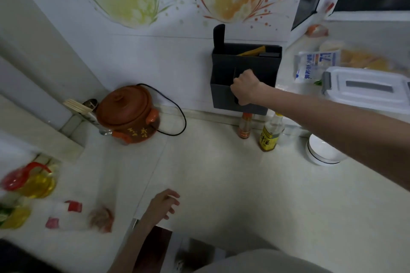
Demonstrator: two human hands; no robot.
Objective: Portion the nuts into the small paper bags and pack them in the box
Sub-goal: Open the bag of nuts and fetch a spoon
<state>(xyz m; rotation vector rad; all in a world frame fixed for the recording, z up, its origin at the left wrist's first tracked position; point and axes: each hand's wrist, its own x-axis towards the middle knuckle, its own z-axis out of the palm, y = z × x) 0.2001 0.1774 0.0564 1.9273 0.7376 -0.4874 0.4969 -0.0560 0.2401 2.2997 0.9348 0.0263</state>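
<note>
Pale table (221,173) is occupied by a clay pot (128,115) and two bottles (271,131) (under the wall holder (246,80)); the right hand (244,88) is clenched on a dark item there, the left hand (164,204) kept relaxed.

— Right hand (245,87) up against the front of the wall holder (246,77), above the counter (221,184). Just below it?
— Two bottles: small bottle (244,126) under the hand, taller bottle (271,132) just to its right. Stacked bowls (321,153) further right, under the forearm.
— Left of the hand?
— Clay pot (129,115) against the wall, well apart; chopstick holder (92,109) just beyond the pot.
— Right of it?
— Lidded container (366,88), packet (315,64) behind that.
— Nearer?
— Left hand (163,205) over the counter's front edge
</note>
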